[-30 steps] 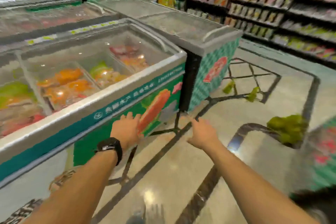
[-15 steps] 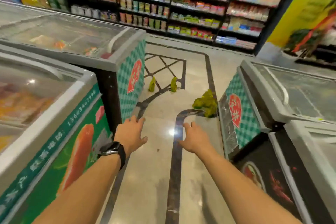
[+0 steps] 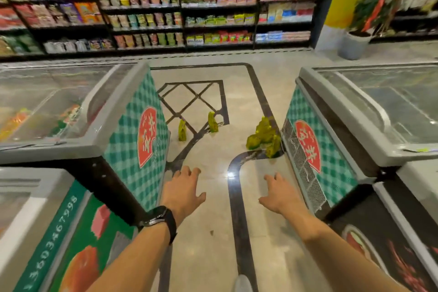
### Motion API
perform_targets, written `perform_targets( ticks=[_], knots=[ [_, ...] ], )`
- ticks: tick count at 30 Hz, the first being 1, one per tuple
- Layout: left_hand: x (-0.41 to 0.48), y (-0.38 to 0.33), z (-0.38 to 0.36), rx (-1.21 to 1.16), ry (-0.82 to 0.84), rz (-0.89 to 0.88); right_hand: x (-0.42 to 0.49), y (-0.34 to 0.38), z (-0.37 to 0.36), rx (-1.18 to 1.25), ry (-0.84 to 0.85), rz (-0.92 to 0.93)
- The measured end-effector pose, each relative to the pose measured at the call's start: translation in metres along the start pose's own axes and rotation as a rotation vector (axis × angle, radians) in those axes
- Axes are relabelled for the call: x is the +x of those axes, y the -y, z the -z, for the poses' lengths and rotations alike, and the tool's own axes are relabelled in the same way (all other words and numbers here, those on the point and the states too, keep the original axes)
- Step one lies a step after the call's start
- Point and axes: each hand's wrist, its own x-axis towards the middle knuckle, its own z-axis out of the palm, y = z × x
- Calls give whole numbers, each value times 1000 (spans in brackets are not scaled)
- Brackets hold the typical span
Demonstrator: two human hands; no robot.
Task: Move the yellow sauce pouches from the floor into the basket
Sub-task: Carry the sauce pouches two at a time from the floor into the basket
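Several yellow sauce pouches lie in a heap (image 3: 263, 138) on the shop floor, against the foot of the right freezer. Two more yellow pouches stand upright further left, one (image 3: 182, 130) and another (image 3: 212, 122). My left hand (image 3: 183, 191), with a black watch on its wrist, is stretched forward with spread fingers and holds nothing. Level with it, my right hand (image 3: 280, 194) is also spread and empty. Both hands hover well short of the pouches. No basket is in view.
A chest freezer (image 3: 123, 130) with a green checked end flanks the aisle on the left, a matching freezer (image 3: 331, 149) on the right. Stocked shelves (image 3: 166, 7) line the back wall. A potted plant (image 3: 354, 42) stands at the far right. My shoe tip (image 3: 241, 283) shows below.
My view has swung right and forward along the aisle, so the pouches sit closer and more central. Both hands stay stretched out, open and empty.
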Motion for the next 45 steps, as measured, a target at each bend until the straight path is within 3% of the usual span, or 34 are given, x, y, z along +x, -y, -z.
perform_targets(
  ticks=[18,32,39,45],
  knots=[
    [352,-59,8,47,9,-186,264,-52,121,115,-38,-185],
    [620,-118,26,143,113,-369,456,-109,180,286,61,-370],
    [732,-170,-43,137,225,-338,598,-181,155,290,215,-362],
    [815,-185,-178,100,350,-348,727,-224,59,271,332,-388]
  ],
)
